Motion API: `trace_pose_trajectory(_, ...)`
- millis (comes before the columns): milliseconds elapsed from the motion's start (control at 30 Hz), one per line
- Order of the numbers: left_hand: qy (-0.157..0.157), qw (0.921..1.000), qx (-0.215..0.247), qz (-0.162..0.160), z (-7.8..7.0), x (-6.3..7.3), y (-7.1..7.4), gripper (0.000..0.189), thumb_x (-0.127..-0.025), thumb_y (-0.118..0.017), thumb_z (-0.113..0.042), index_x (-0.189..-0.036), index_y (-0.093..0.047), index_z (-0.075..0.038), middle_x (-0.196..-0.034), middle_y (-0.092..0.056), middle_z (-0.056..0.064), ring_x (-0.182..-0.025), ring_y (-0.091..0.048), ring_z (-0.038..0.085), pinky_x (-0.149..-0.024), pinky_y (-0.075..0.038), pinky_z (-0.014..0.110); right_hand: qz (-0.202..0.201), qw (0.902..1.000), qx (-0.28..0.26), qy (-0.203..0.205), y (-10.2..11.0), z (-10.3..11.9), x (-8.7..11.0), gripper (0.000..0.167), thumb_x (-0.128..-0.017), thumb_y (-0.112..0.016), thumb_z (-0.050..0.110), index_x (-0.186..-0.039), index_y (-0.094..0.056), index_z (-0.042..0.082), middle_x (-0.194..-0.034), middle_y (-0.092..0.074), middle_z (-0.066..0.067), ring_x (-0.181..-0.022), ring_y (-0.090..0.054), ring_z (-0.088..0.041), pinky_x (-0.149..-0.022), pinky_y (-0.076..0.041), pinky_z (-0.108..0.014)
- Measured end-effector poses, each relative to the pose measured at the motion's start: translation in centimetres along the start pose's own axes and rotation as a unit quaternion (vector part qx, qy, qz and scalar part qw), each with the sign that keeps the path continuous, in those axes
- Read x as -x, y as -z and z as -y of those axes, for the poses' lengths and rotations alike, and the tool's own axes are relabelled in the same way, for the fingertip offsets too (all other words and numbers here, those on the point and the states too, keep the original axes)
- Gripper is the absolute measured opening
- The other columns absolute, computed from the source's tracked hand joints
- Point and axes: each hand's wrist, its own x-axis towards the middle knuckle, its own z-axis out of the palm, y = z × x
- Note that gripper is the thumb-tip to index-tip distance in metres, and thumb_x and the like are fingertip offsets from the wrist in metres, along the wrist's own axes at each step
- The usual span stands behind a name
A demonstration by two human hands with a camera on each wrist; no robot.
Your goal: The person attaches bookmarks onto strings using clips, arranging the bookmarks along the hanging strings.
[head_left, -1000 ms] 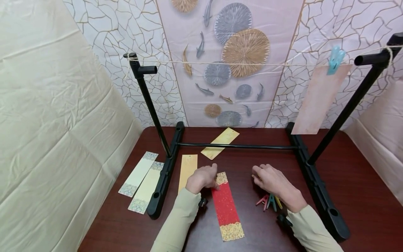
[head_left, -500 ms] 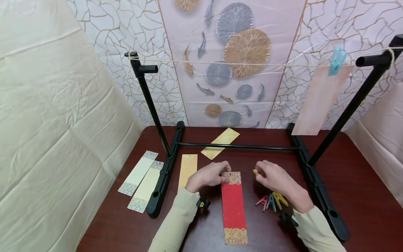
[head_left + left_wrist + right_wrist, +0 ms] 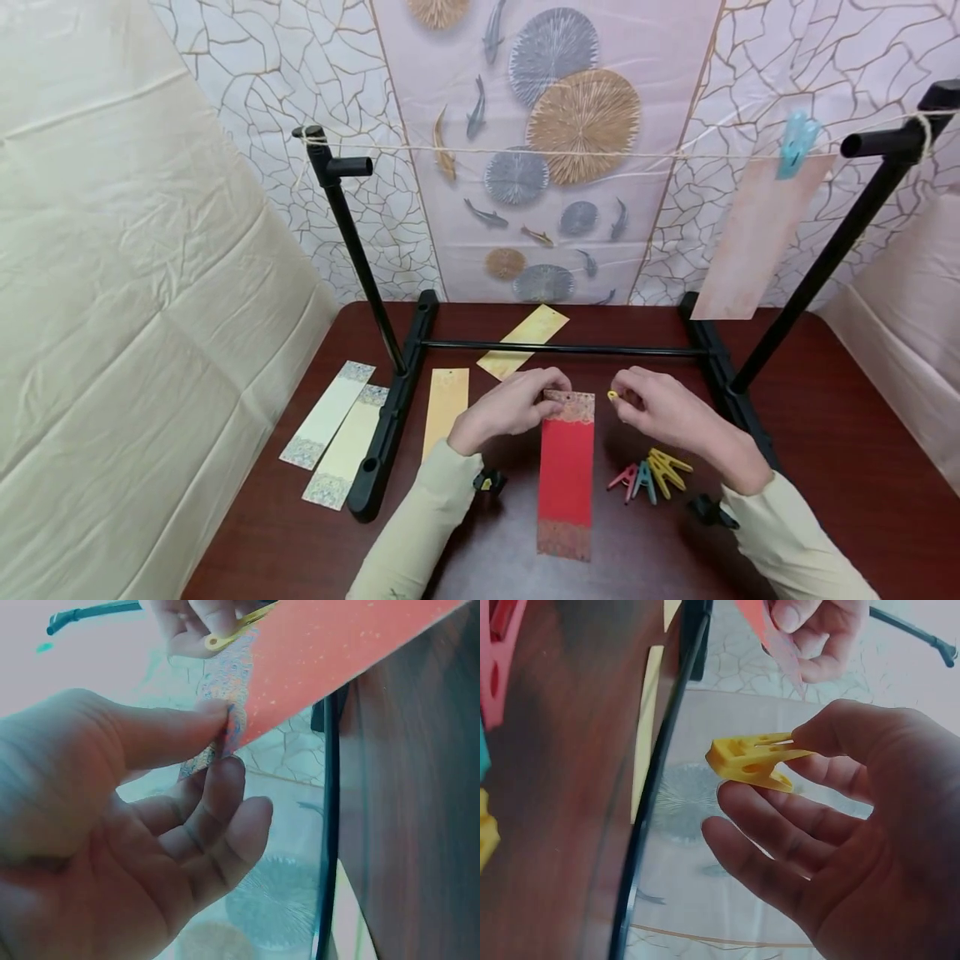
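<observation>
My left hand (image 3: 512, 407) pinches a red bookmark-like paper strip (image 3: 566, 471) by its patterned gold upper end, thumb on one face and fingers behind. The strip hangs upright above the table, with a small hole near its top edge. To its right, my right hand (image 3: 667, 410) holds a yellow clothespin (image 3: 750, 759) between thumb and fingers; in the head view only its tip shows. Below that hand lie several loose clothespins: a pink one (image 3: 623, 480), a teal one (image 3: 644, 481) and yellow ones (image 3: 666, 471).
A black stand (image 3: 360, 254) carries a string (image 3: 480, 151) between its posts. A pale pink strip (image 3: 761, 242) hangs there from a blue clothespin (image 3: 797, 143). Yellow strips (image 3: 447, 408) lie at the middle and back, two whitish strips (image 3: 330, 412) at the left.
My left hand has lifted the red strip off the table and moved it rightward, turning it upright. The right hand has picked a yellow clothespin from the pile and raised it a little.
</observation>
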Motion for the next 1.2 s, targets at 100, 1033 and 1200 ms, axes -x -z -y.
trace_pose_trajectory(100,-0.006,0.9998,-0.016,-0.010,-0.6,-0.1,0.4,0.021,-0.097,-0.062,-0.025,-0.117,-0.058,-0.021,-0.110,-0.062,-0.007,-0.097,-0.057,0.007,-0.086,-0.047,0.020,0.002,0.9999,0.005,0.013,1.0,0.3,-0.1,0.014,-0.088,-0.065,0.010,-0.083,-0.056,0.019,-0.073,-0.048,0.007,-0.062,-0.042,-0.003,-0.056,-0.037,-0.022)
trace_pose_trajectory(1033,-0.079,0.9921,0.050,-0.084,-5.5,-1.8,6.6,0.010,-0.095,-0.066,-0.019,-0.104,-0.063,-0.015,-0.092,-0.064,-0.005,-0.081,-0.055,0.004,-0.073,-0.046,0.017,-0.071,0.9869,0.110,0.095,10.2,2.6,0.3,0.022,-0.085,-0.070,0.012,-0.078,-0.055,0.026,-0.078,-0.051,0.013,-0.062,-0.042,0.002,-0.056,-0.038,-0.020)
trace_pose_trajectory(1200,-0.075,0.9902,0.048,-0.108,-5.9,-2.4,8.4,0.012,-0.094,-0.066,-0.020,-0.105,-0.064,-0.015,-0.094,-0.065,-0.005,-0.083,-0.057,0.004,-0.075,-0.050,0.022,-0.090,0.9836,0.115,0.105,11.4,2.8,0.2,0.022,-0.083,-0.072,0.010,-0.079,-0.056,0.025,-0.079,-0.052,0.013,-0.066,-0.045,-0.001,-0.058,-0.040,-0.023)
